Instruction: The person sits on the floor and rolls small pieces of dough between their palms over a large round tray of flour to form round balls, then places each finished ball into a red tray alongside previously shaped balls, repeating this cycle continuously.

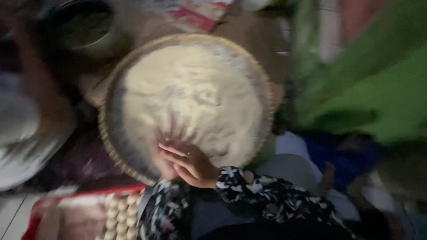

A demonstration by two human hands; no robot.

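Observation:
A round woven tray (262, 89) holds a wide, thin layer of pale grain or flour (191, 93) with finger streaks near its close edge. Both of my hands meet at that close edge, in dark sleeves with a white flower print. My right hand (193, 166) lies on the grain with its fingers stretched to the left, holding nothing. It partly covers my left hand (159, 163), which rests on the tray beneath it, its fingers hidden. The picture is blurred.
A dark metal pot (84, 31) stands past the tray at the upper left. Green cloth (378, 89) fills the right side. A red and white packet (195, 13) lies at the top. A red-edged mat with pale beads (120, 218) is at the lower left.

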